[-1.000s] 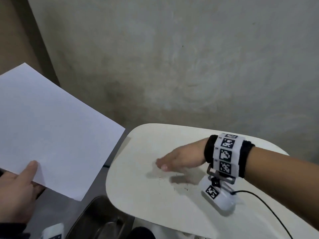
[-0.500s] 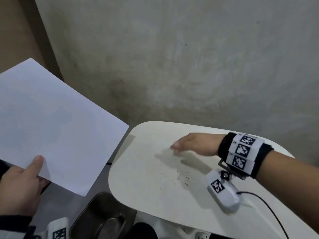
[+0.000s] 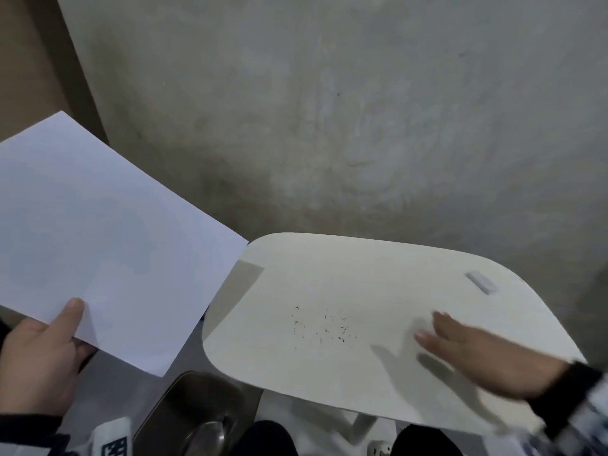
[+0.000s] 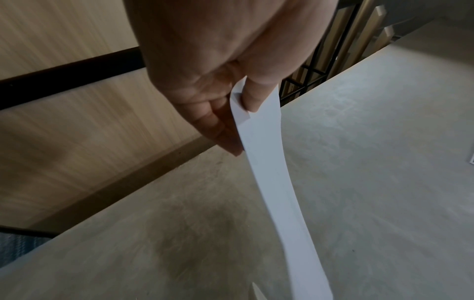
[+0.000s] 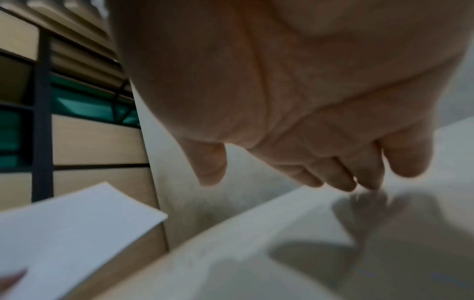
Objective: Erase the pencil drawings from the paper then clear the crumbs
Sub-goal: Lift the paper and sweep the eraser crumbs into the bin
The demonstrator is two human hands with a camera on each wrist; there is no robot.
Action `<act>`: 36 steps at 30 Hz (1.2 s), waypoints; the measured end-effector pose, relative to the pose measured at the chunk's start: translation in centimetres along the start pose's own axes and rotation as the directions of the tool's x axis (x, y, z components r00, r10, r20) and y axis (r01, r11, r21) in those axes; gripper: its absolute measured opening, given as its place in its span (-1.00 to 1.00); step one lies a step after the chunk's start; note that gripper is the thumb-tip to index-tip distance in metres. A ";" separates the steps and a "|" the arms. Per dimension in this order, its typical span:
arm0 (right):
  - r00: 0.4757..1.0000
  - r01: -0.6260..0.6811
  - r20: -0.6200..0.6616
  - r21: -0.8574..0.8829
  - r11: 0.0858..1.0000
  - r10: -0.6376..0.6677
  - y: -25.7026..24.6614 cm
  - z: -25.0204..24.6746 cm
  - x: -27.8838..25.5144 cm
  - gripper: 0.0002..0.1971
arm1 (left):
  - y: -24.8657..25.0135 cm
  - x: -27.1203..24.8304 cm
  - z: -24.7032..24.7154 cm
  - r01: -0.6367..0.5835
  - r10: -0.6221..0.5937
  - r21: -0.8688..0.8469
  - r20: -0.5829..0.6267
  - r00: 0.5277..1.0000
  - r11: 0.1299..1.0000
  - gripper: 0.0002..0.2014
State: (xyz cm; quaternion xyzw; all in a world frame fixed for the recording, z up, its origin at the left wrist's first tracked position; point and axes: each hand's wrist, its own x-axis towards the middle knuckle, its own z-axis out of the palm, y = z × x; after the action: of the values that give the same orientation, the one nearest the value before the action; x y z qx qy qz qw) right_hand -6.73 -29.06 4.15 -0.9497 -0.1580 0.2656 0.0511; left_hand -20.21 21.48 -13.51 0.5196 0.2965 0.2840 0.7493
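Head view: the paper [image 3: 98,232], apparently free of drawings, is pinched at 9 o'clock by the left hand [image 3: 36,360], clear of the worktop [image 3: 329,264]; crumbs [image 3: 324,327] remain at centre, the flat, empty right hand [image 3: 473,353] at 4 o'clock. Left wrist view: thumb and fingers [image 4: 218,130] clamp the sheet's edge. Right wrist view: fingers [image 5: 336,174] extended, holding nothing. Erasing is judged done; clearing is unfinished.

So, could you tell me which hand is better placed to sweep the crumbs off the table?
Probably the right hand: open, just beside the crumbs. The left hand holds the paper.
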 end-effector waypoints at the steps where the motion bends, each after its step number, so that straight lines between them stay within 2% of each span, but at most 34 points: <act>1: 0.998 -0.061 -0.021 0.005 0.998 0.061 0.4 1.7 -0.9 0.25 | -0.1 0.0 -0.1 0.014 -0.014 0.002 -0.004 1.000 1.000 -0.19; 2: 0.994 -0.103 -0.040 -0.012 0.995 0.102 0.1 3.5 -1.1 0.42 | -0.1 -0.2 0.0 0.038 -0.038 0.007 -0.007 0.999 0.999 -0.18; 3: 0.992 -0.117 -0.052 -0.041 0.992 0.115 -1.0 5.2 -0.9 0.50 | 0.3 -0.5 0.5 0.059 -0.059 0.016 -0.004 0.998 0.998 -0.19; 4: 0.991 -0.106 -0.092 -0.058 0.993 0.100 -2.6 6.7 -0.6 0.49 | 0.6 -0.6 1.0 0.072 -0.072 0.028 -0.009 0.997 0.997 -0.22; 7: 0.973 0.079 -0.212 -0.042 0.996 -0.087 -8.2 9.1 1.5 0.27 | 1.8 -1.0 3.0 0.048 -0.047 0.100 -0.017 0.999 0.994 -0.25; 9: 0.960 0.152 -0.252 0.112 0.982 -0.120 -11.2 8.7 3.7 0.18 | 2.1 -1.3 3.6 0.041 -0.043 0.144 0.017 0.999 0.989 -0.17; 10: 0.955 0.207 -0.263 0.253 0.945 -0.139 -12.3 8.1 4.6 0.11 | 2.0 -1.4 3.8 0.040 -0.045 0.153 0.030 0.999 0.987 -0.13; 11: 0.952 0.269 -0.257 0.432 0.861 -0.168 -13.1 7.2 5.1 -0.01 | 2.1 -1.6 3.6 0.034 -0.040 0.155 0.040 0.998 0.987 -0.12; 12: 0.946 0.316 -0.264 0.601 0.735 -0.191 -13.3 6.3 5.1 -0.12 | 2.2 -2.0 3.6 0.018 -0.027 0.154 0.054 0.998 0.988 -0.12; 13: 0.942 0.331 -0.289 0.713 0.618 -0.171 -12.9 5.5 4.6 -0.20 | 2.3 -2.3 3.5 0.010 -0.020 0.164 0.064 0.998 0.986 -0.11; 14: 0.937 0.341 -0.322 0.758 0.556 -0.136 -12.0 4.8 3.8 -0.25 | 2.4 -2.5 3.4 0.004 -0.014 0.165 0.064 0.998 0.986 -0.11; 15: 0.934 0.339 -0.339 0.753 0.564 -0.110 -10.6 4.5 2.9 -0.26 | 2.6 -2.9 3.2 -0.001 -0.007 0.156 0.051 0.999 0.988 -0.16; 16: 0.940 0.307 -0.331 0.707 0.637 -0.085 -8.7 4.8 2.2 -0.24 | 2.8 -3.3 2.9 -0.020 0.014 0.136 0.047 0.999 0.990 -0.23; 17: 0.953 0.234 -0.296 0.603 0.763 -0.059 -7.0 5.3 1.5 -0.18 | 3.0 -3.5 2.6 -0.033 0.030 0.117 0.025 0.999 0.993 -0.30; 18: 0.966 0.130 -0.256 0.421 0.898 -0.020 -5.8 6.2 1.0 -0.08 | 3.2 -3.7 2.4 -0.039 0.037 0.111 0.018 0.999 0.993 -0.34; 19: 0.972 0.031 -0.233 0.198 0.980 0.016 -5.5 6.9 0.6 0.06 | 3.4 -3.9 2.2 -0.025 0.025 0.108 -0.004 1.000 0.994 -0.34; 20: 0.976 -0.006 -0.216 0.032 0.999 0.012 -6.1 7.3 0.7 0.20 | 3.6 -3.9 2.2 -0.023 0.024 0.109 -0.010 1.000 0.994 -0.34; 21: 0.982 0.012 -0.189 -0.061 0.998 -0.024 -7.5 7.6 1.1 0.31 | 3.8 -4.0 2.5 -0.015 0.017 0.107 -0.020 1.000 0.994 -0.35; 22: 0.980 0.062 -0.186 -0.082 0.995 -0.076 -9.2 7.9 1.8 0.34 | 4.1 -4.0 2.7 -0.009 0.011 0.107 -0.019 1.000 0.994 -0.36; 23: 0.973 0.134 -0.186 -0.035 0.990 -0.139 -11.0 8.1 2.8 0.29 | 4.5 -4.2 3.2 0.013 -0.011 0.112 -0.018 1.000 0.994 -0.35; 25: 0.951 0.286 -0.181 0.208 0.936 -0.250 -13.7 7.0 4.1 0.01 | 4.8 -4.4 4.2 0.049 -0.044 0.141 -0.035 0.998 0.989 -0.26; 27: 0.936 0.346 -0.247 0.498 0.796 -0.252 -13.0 4.1 4.6 -0.23 | 4.9 -4.3 4.7 0.048 -0.043 0.148 -0.033 0.999 0.988 -0.24; 28: 0.930 0.356 -0.289 0.565 0.744 -0.226 -11.4 2.3 4.5 -0.30 | 5.2 -4.5 5.3 0.029 -0.027 0.160 -0.017 0.999 0.987 -0.27; 29: 0.923 0.363 -0.331 0.570 0.737 -0.198 -9.3 0.5 4.3 -0.39 | 5.5 -4.5 6.0 0.017 -0.017 0.176 -0.003 1.000 0.984 -0.27; 30: 0.919 0.341 -0.361 0.533 0.774 -0.156 -6.7 -1.2 4.2 -0.48 | 6.2 -5.3 7.5 0.000 -0.003 0.206 0.012 1.000 0.979 -0.30; 31: 0.922 0.275 -0.375 0.455 0.847 -0.097 -3.8 -2.7 4.1 -0.57 | 6.9 -6.2 9.3 -0.036 0.024 0.217 0.059 0.998 0.976 -0.42; 33: 0.922 0.076 -0.386 0.273 0.959 0.037 1.7 -5.0 4.6 -0.70 | 8.2 -7.8 13.5 -0.129 0.084 0.243 0.185 0.979 0.961 -0.78; 34: 0.922 -0.015 -0.376 0.208 0.978 0.094 3.9 -5.6 5.1 -0.73 | 8.5 -8.3 15.8 -0.145 0.074 0.281 0.250 0.965 0.949 -0.84; 36: 0.924 -0.172 -0.333 0.080 0.982 0.189 7.3 -5.8 6.5 -0.72 | 8.6 -8.7 20.3 -0.162 0.016 0.353 0.381 0.924 0.922 -0.83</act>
State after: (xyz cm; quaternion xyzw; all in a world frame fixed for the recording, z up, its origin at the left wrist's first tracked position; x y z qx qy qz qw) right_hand 3.54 -33.85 4.60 -0.9901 -0.0523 0.1057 0.0761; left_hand -12.01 5.29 1.68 0.7114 0.1744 0.1525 0.6635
